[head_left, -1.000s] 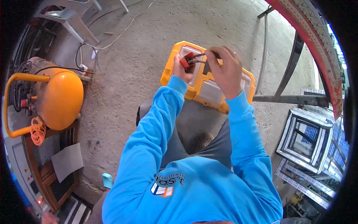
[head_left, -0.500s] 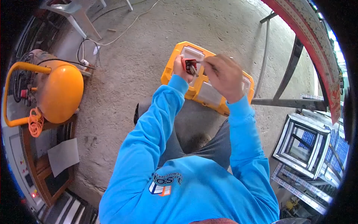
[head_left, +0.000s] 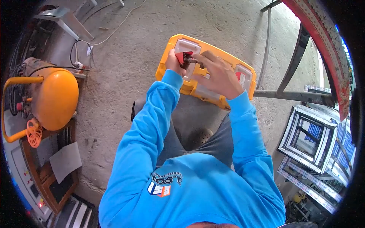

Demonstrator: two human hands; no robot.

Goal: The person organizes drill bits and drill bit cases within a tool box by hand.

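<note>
My left hand (head_left: 173, 63) is wrapped round a small red case (head_left: 180, 57) with dark and metallic pieces, perhaps bits, at its open end. Close beside it, my right hand (head_left: 218, 74) has its thumb and fingers drawn together at the metallic pieces (head_left: 189, 59); what they pinch is too small to name. Beneath both hands lies a yellow toolbox (head_left: 243, 63) with clear lid compartments. A red item (head_left: 240, 77) shows in the compartment at its right end.
An orange tank with a handle (head_left: 59, 98) stands at the left, near a white chair (head_left: 66, 19) and a cable. Metal bars (head_left: 300, 97) and a red beam (head_left: 327, 41) are at the right, above stacked white frames (head_left: 308, 138). Grey concrete floor (head_left: 114, 76) surrounds the toolbox.
The red case has tilted and shifted left with my left hand. My right hand has moved left and lower, nearer the case's opening, uncovering the red item in the toolbox lid.
</note>
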